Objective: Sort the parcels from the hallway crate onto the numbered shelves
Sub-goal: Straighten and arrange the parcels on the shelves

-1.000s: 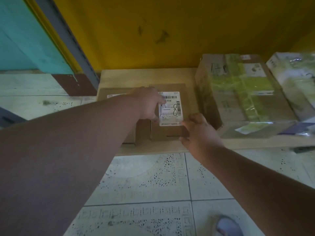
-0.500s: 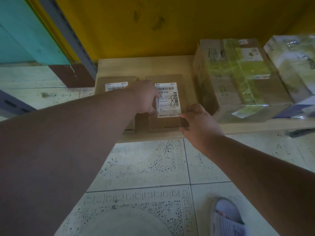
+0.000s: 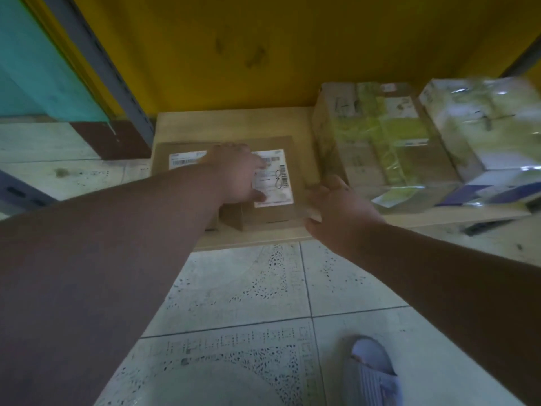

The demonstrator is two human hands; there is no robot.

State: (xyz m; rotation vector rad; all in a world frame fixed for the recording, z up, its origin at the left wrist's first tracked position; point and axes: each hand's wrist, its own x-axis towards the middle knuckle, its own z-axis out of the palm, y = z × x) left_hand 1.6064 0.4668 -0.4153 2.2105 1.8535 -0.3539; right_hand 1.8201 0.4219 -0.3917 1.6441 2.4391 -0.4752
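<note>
A small brown cardboard parcel (image 3: 272, 213) with a white label marked 8 lies on the low wooden shelf (image 3: 228, 124), near its front edge. My left hand (image 3: 237, 177) rests flat on the parcel's top, partly covering the label. Fingers of my right hand (image 3: 336, 209) touch the parcel's right side, with the thumb at its front right corner. A second small labelled parcel (image 3: 181, 155) lies right beside it on the left, partly hidden by my left forearm.
To the right on the same shelf stand a large box (image 3: 380, 148) with green tape and a plastic-wrapped parcel (image 3: 491, 127). A grey shelf upright (image 3: 99, 63) rises at the left. The yellow wall is behind. My slipper (image 3: 369, 373) is on the tiled floor.
Both hands stay on the labelled parcel, which has hardly shifted. The view has dropped, showing more of the floor and the slipper.
</note>
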